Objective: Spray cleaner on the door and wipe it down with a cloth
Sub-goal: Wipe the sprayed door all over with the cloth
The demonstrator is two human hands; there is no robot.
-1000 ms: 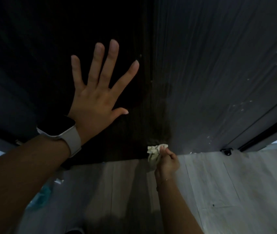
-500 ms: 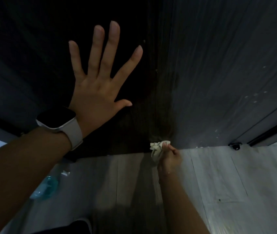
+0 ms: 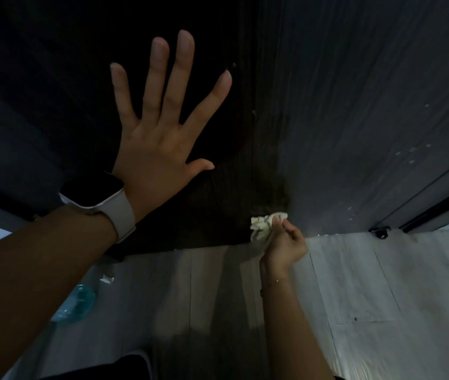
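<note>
- While the right hand (image 3: 283,242) clenches one crumpled pale cloth (image 3: 263,224) in its grip, the cloth touches the dark door (image 3: 354,91) at its bottom edge, just above the floor (image 3: 382,297).
- Left hand (image 3: 160,133), fingers spread straight and pointing up, lies flat on the door, grip released; one watch (image 3: 100,198) on its wrist.
- One bluish spray bottle (image 3: 76,303) lies on the floor at left, long axis slanting; its nozzle end is too dim to tell.

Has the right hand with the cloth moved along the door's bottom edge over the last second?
No: right hand holds the cloth at the same dark patch by the door bottom.
</note>
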